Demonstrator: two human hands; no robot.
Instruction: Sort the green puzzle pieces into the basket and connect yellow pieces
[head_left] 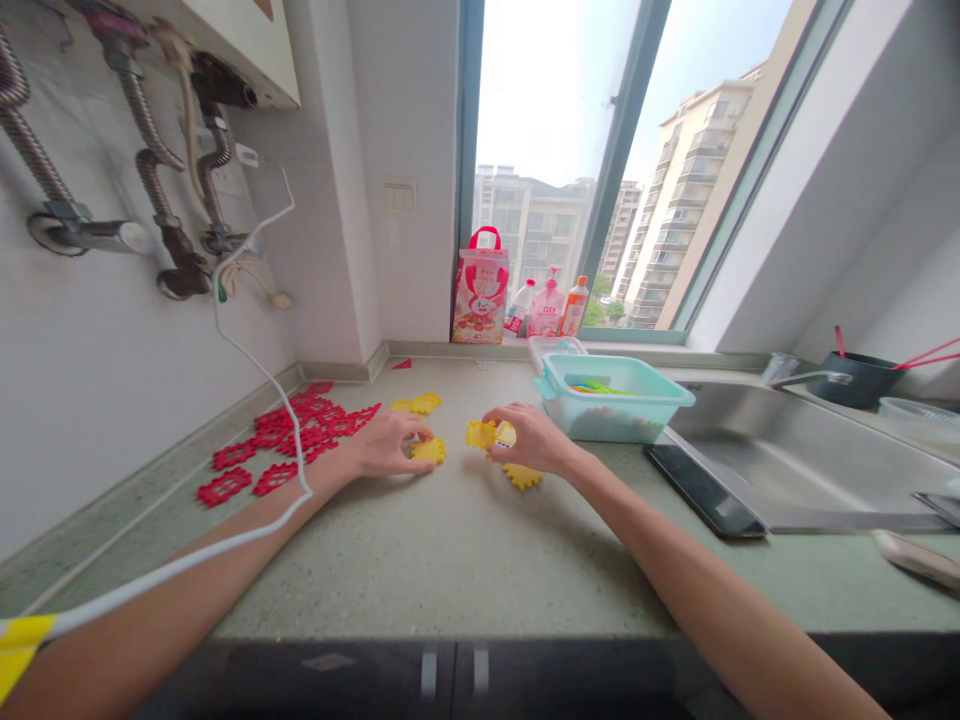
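Note:
My left hand (390,444) rests low over the counter, thumb and fingers closed on the edges of a yellow notched plastic piece (429,452). Across from it, my right hand (534,438) pinches another yellow toothed piece (480,433), held slightly above the surface. Under the right hand lies one more yellow piece (523,477), partly covered by it. Behind my left hand are some yellow pieces (420,403), flat on the counter. A spread of red toothed pieces (300,430), several of them frame-shaped, lies to the left.
A light teal plastic box (611,420) with colourful pieces stands right, its clear lid (556,347) behind. A phone (705,490) lies beside the sink (810,470). A white cable (255,365) hangs across the left side. A bag (481,300) and bottles (547,308) line the windowsill.

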